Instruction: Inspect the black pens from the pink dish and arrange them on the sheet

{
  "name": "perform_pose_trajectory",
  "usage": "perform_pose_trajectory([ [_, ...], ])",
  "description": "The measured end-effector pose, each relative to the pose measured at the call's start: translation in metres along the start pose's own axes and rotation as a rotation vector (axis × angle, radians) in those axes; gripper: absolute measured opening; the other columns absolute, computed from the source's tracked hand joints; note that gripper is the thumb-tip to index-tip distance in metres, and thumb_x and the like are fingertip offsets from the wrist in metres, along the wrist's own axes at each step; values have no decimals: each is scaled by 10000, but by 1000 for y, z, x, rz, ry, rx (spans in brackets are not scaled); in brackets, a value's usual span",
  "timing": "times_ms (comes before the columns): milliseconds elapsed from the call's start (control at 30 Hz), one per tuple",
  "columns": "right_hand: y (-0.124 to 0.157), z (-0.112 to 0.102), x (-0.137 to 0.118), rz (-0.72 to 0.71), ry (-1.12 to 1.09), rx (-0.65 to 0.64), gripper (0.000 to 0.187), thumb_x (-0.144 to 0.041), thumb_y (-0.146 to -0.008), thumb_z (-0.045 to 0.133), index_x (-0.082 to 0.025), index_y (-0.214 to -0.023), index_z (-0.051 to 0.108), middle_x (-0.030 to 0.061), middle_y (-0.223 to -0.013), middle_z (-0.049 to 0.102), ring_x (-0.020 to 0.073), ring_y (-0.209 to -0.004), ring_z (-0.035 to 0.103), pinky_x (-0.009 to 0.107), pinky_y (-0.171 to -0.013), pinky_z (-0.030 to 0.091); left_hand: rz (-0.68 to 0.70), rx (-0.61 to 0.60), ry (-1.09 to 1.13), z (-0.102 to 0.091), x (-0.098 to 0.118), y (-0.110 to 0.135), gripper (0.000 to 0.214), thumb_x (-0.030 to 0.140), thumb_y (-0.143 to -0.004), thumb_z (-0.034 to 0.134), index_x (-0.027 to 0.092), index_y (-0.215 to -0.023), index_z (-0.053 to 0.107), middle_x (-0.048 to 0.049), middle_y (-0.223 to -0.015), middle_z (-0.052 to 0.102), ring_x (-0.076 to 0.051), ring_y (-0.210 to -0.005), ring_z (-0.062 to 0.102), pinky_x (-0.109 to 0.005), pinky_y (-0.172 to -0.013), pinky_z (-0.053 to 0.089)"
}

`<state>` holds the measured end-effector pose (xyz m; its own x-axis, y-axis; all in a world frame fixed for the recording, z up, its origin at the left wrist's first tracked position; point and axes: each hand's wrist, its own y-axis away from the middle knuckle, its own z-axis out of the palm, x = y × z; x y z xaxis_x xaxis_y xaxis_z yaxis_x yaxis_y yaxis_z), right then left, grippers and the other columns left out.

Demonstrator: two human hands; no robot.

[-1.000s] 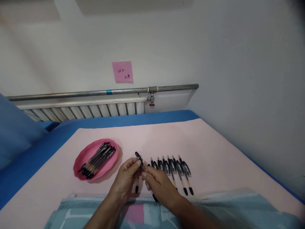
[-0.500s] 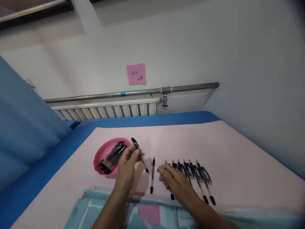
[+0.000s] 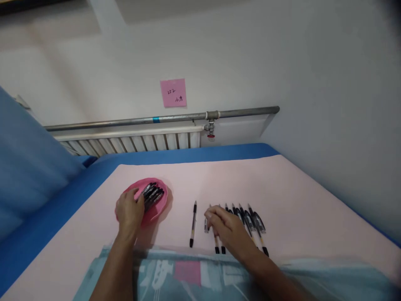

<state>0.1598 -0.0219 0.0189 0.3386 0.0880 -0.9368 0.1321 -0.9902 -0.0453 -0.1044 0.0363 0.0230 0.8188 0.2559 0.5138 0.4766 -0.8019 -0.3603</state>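
My left hand (image 3: 130, 209) is over the left side of the pink bowl (image 3: 162, 213), fingers curled against a bundle of black gel pens (image 3: 153, 194); it seems closed on a pen, partly hidden by the hand. My right hand (image 3: 225, 225) is closed, with thumb and fingertips pinched at a clear pen cap (image 3: 206, 226) whose top they cover. Just left of that cap lies an uncapped pen (image 3: 193, 224), tip pointing away. Under and beyond my right hand runs a row of several uncapped pens (image 3: 262, 244) with loose caps (image 3: 259, 221) beside them.
Pink cloth (image 3: 300, 209) covers the blue-edged table (image 3: 175, 156). Behind stand a white radiator (image 3: 156, 142), a metal pipe (image 3: 125, 123) and a red-handled valve (image 3: 211, 136). A pink note (image 3: 173, 93) is on the wall. Blue fabric (image 3: 28, 167) hangs at left.
My left hand moved left from above the table to the bowl; the pen it held upright no longer shows there. My right hand shifted slightly right, uncovering a cap. The view turned slightly.
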Motion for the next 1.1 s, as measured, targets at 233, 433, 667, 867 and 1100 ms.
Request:
perform_pose_trajectory([
  [233, -5, -8, 4, 18, 46, 112, 233, -346, -820, 410, -188, -711, 541, -16, -602, 541, 113, -551, 480, 223, -529, 355, 432, -88, 176, 9, 42, 47, 193, 267, -795, 432, 173, -871, 583, -76, -856, 604, -214, -833, 531, -323, -763, 404],
  [433, -6, -11, 8, -8, 113, 148, 200, -310, -814, 420, -192, -737, 562, -23, -632, 544, 115, -587, 490, 226, -569, 362, 440, -579, 35, 34, 65, 87, 136, 272, -768, 458, 181, -734, 554, -63, -757, 589, -202, -744, 535, -292, -650, 350],
  [667, -6, -8, 11, -26, 120, 115, 182, -291, -817, 427, -190, -757, 566, -19, -641, 550, 113, -597, 487, 217, -565, 354, 300, -680, 86, 42, 64, 87, 118, 265, -700, 502, 178, -629, 538, -59, -628, 597, -195, -618, 549, -277, -563, 318],
  [867, -4, 0, 7, -34, 113, -6, 228, -286, -837, 395, -178, -733, 567, -10, -649, 545, 115, -618, 494, 220, -575, 348, 214, -715, 455, 36, 75, 92, 224, 382, -777, 449, 190, -673, 496, 27, -587, 558, -112, -551, 511, -202, -517, 360],
  [1100, -4, 0, 4, -20, 56, 64, 254, -298, -832, 395, -188, -614, 462, -32, -584, 484, 110, -588, 464, 218, -563, 341, 277, -785, 737, 26, 88, 109, 168, 335, -772, 511, 183, -814, 568, 17, -686, 572, -112, -616, 499, -214, -582, 388],
])
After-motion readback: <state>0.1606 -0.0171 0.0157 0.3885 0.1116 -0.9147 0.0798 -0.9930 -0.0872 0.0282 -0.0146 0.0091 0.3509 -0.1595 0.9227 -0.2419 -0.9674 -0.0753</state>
